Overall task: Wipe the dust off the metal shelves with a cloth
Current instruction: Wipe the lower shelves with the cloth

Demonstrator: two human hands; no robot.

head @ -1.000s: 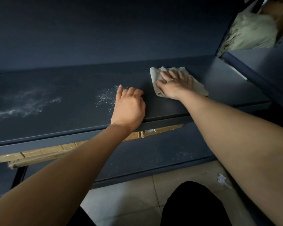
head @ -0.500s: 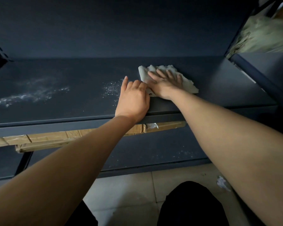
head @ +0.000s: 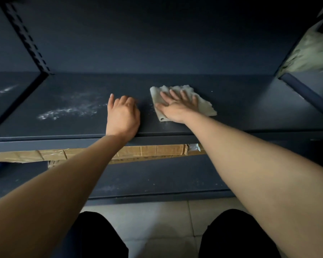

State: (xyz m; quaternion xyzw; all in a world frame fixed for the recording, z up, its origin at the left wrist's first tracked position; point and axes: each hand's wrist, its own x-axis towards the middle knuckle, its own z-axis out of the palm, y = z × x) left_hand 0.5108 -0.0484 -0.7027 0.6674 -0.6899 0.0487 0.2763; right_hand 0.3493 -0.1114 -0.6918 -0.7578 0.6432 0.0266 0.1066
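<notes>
A dark blue metal shelf (head: 250, 108) runs across in front of me. A crumpled pale cloth (head: 203, 106) lies on it near the middle. My right hand (head: 177, 107) presses flat on the cloth with fingers spread. My left hand (head: 122, 116) rests on the shelf's front edge just left of the cloth, fingers curled, holding nothing. A streak of white dust (head: 69, 110) lies on the shelf left of my left hand. A few specks (head: 151, 107) sit beside the cloth's left edge.
A slotted upright post (head: 26, 38) stands at the back left, with more dust (head: 4, 90) beyond it. A lower shelf (head: 157, 179) holds flattened cardboard (head: 153, 151). A pale bundle (head: 311, 53) sits at the upper right. Tile floor (head: 157, 216) and my knees are below.
My right hand has slid the cloth leftward over the small dust patch. My left hand has shifted left too, and a gap has opened between the hands. The view has panned left.
</notes>
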